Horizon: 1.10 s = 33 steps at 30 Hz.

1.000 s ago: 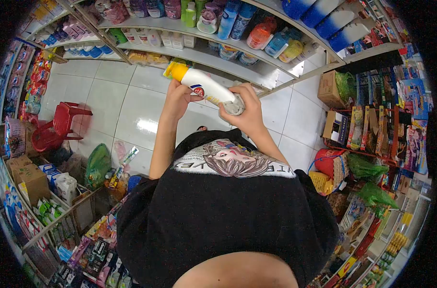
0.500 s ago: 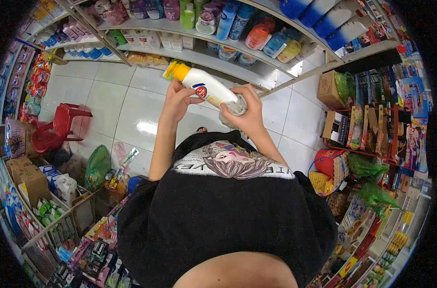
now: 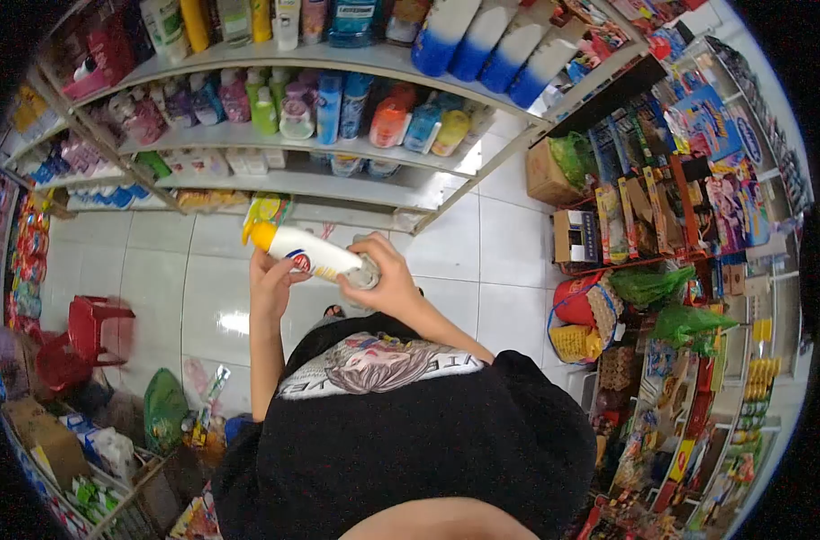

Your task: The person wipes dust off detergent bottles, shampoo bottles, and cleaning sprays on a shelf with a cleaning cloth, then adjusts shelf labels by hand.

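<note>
A white bottle (image 3: 315, 255) with a yellow pump top lies tilted between my two hands, its top toward the upper left. My left hand (image 3: 270, 283) has its fingers closed on the bottle near the neck, by the red and blue label. Around the base, my right hand (image 3: 383, 276) presses a crumpled greyish cloth or wrap (image 3: 367, 273) against the bottle. A round green and yellow tag (image 3: 275, 209) shows beside the pump.
Shelves (image 3: 338, 61) of bottles stand ahead. A red plastic chair (image 3: 90, 333) is at the left on the tiled floor (image 3: 221, 243). A cardboard box (image 3: 547, 173), racks of packets and green bags (image 3: 689, 328) are on the right.
The view has shifted, showing more of the upper shelves and the right side. Both hands still hold the bottle, now lower and further left in view. The green tag shows more fully.
</note>
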Motion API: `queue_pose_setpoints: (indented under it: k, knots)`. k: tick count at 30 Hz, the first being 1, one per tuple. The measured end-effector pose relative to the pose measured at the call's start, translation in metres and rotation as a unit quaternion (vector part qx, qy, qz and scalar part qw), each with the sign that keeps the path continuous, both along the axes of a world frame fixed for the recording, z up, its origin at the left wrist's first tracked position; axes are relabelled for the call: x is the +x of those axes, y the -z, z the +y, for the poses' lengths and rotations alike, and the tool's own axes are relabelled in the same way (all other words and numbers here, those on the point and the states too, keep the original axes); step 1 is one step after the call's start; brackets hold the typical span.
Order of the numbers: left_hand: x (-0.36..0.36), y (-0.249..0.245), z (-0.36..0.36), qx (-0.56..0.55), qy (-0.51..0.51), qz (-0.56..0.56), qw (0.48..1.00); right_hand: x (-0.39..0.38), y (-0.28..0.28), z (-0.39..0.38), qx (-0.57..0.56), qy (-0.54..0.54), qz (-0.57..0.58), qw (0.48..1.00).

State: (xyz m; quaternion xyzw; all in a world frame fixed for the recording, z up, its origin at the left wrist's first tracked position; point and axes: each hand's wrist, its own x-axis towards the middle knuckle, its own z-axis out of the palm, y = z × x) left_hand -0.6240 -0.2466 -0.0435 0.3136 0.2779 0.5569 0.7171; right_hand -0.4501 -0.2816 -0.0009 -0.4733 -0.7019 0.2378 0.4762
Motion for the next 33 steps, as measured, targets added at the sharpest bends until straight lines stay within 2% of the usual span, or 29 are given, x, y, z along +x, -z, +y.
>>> queue_pose_setpoints:
  k: [7, 15, 17, 21, 23, 25, 26, 27, 28, 29, 31, 32, 33]
  knots:
    - [0.005, 0.004, 0.003, 0.013, 0.013, -0.044, 0.999, 0.003, 0.003, -0.001, 0.031, 0.008, 0.000, 0.999]
    - [0.019, 0.005, 0.001, -0.016, -0.065, -0.017, 0.998, 0.006, 0.001, -0.003, 0.037, 0.014, 0.015, 0.999]
    - [0.021, 0.004, -0.001, -0.033, -0.080, 0.001, 0.996, 0.010, -0.003, -0.004, -0.023, -0.023, -0.043, 0.999]
    - [0.032, 0.003, -0.003, -0.053, -0.097, 0.008, 0.994, 0.006, -0.009, 0.005, -0.065, -0.114, 0.005, 0.991]
    - [0.031, 0.019, -0.008, -0.028, -0.014, 0.042, 0.999, 0.000, -0.017, 0.012, -0.059, -0.127, -0.028, 0.990]
    - [0.047, -0.008, -0.020, -0.052, -0.003, 0.041, 0.998, -0.002, -0.003, 0.027, -0.043, -0.117, -0.001, 0.992]
    - [0.048, -0.011, -0.019, -0.074, 0.038, -0.007, 0.996, 0.001, 0.003, 0.033, 0.002, -0.052, 0.035, 0.998]
    - [0.049, -0.009, -0.018, -0.070, 0.034, -0.003, 0.997, 0.000, 0.002, 0.039, 0.045, 0.015, 0.071, 0.996]
    - [0.049, -0.001, -0.019, -0.069, 0.054, -0.012, 0.996, -0.003, 0.000, 0.043, 0.019, 0.008, 0.184, 0.983]
    - [0.050, 0.003, -0.020, -0.069, 0.076, -0.020, 0.995, -0.005, -0.006, 0.045, 0.023, 0.007, 0.187, 0.982]
    - [0.049, 0.000, -0.017, -0.066, 0.080, -0.026, 0.994, -0.006, -0.015, 0.047, -0.058, -0.005, 0.247, 0.967]
    - [0.048, -0.003, -0.012, -0.063, 0.053, -0.032, 0.996, -0.007, -0.015, 0.046, -0.106, -0.012, 0.247, 0.963]
    - [0.047, -0.007, -0.006, -0.060, 0.027, -0.039, 0.997, -0.009, -0.013, 0.042, -0.104, -0.007, 0.249, 0.963]
